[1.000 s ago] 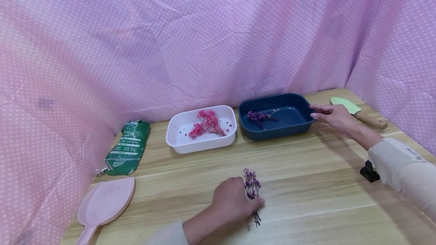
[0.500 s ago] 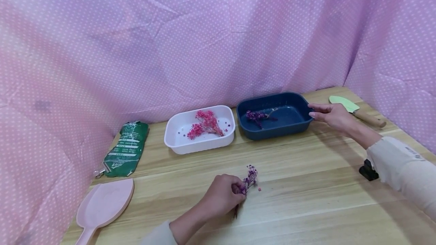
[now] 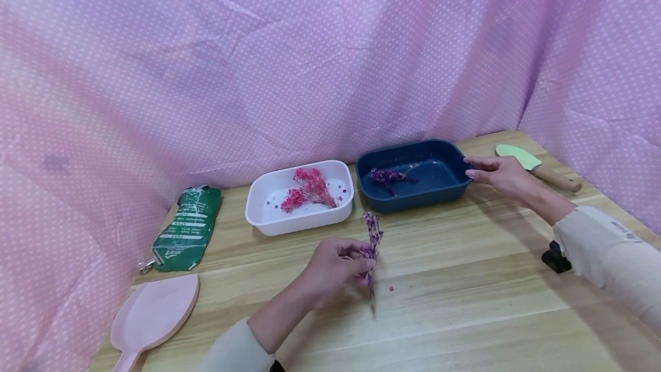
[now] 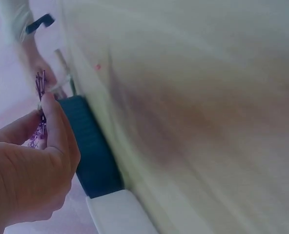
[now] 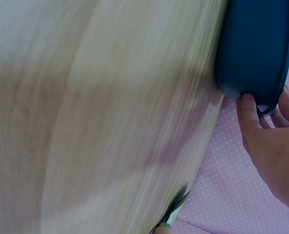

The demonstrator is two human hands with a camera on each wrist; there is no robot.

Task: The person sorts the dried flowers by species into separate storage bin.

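My left hand (image 3: 333,271) pinches a small bunch of dried purple flowers (image 3: 373,240) between thumb and fingers, over the front middle of the table. The blossoms point up in the head view, and the cut stems (image 4: 40,83) show above the fingertips in the left wrist view. My right hand (image 3: 506,177) touches the right end of a dark blue rectangular basin (image 3: 420,195) with fairly straight fingers; in the right wrist view its fingertips (image 5: 248,100) lie against the basin's outer end. More purple flowers (image 3: 384,175) lie inside that basin.
Left of the blue basin is a white basin (image 3: 304,224) holding pink dried flowers (image 3: 312,185). A green packet (image 3: 191,228) and a pink dustpan-like scoop (image 3: 155,309) lie at left. A green-bladed trowel (image 3: 558,178) lies at right. One pink crumb (image 3: 391,288) sits on the table.
My left hand has lifted the purple flowers and carried them away from me, toward the basins. A pink crumb has come into view on the table. My right hand stays at the blue basin.
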